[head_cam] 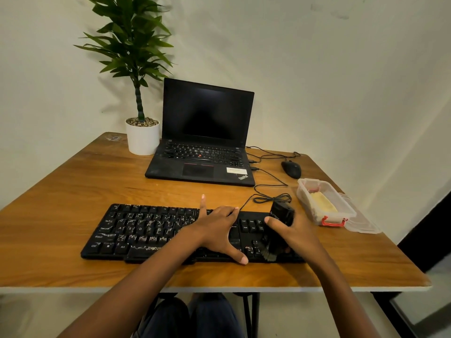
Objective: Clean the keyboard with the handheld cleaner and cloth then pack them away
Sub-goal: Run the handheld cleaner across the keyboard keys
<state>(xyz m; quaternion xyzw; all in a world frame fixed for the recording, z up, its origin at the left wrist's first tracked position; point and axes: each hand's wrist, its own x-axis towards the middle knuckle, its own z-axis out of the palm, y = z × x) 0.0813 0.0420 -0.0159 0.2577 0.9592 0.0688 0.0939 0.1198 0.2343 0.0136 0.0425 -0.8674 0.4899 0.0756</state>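
A black keyboard (136, 230) lies across the front of the wooden table. My left hand (218, 230) rests flat on its middle, fingers spread, holding it down. Over the keyboard's right end my right hand (296, 231) grips a black handheld cleaner (279, 228), tilted with its brush end down on the keys near the arrow block. A clear plastic box (350, 211) with a red latch stands to the right. Inside it lies a yellow cloth (323, 202).
An open black laptop (202, 152) sits behind the keyboard, with a potted plant (142, 139) at its left. A black mouse (291, 169) and loose cables (271, 198) lie at the right. The box's clear lid (363, 224) lies beside it near the table's right edge.
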